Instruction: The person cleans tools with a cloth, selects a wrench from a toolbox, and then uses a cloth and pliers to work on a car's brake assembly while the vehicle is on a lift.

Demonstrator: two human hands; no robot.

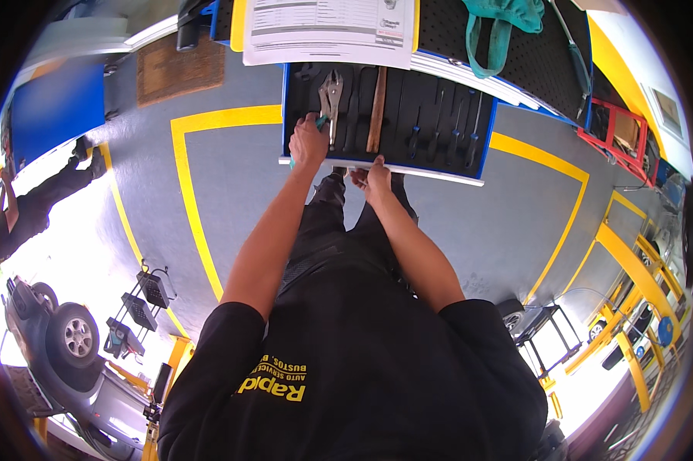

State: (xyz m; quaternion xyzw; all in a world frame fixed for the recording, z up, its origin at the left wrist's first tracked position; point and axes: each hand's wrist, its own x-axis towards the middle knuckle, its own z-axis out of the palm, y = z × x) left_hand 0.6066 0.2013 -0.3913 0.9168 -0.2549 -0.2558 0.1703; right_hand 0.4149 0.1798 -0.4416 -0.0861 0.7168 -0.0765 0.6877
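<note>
My left hand (309, 144) is closed over the left part of an extended tool drawer (396, 146). Small bits of teal show at both ends of the fist; the rest of what it holds is hidden. Right beside its fingers lie silver locking pliers (332, 91) in the dark liner. At the front lip of the drawer (438, 177), my right hand (374, 178) grips with the thumb on top and the fingers below. A wooden-handled tool (378, 107) and several screwdrivers (472, 137) rest in slots to the right.
Above the drawer, a printed sheet (327, 31) lies on a yellow-edged surface. A teal cloth (492, 34) hangs over the black perforated cabinet top. Yellow lines (196, 207) mark the grey floor. Another person (35, 203) stands far left; a raised vehicle (73, 338) is at lower left.
</note>
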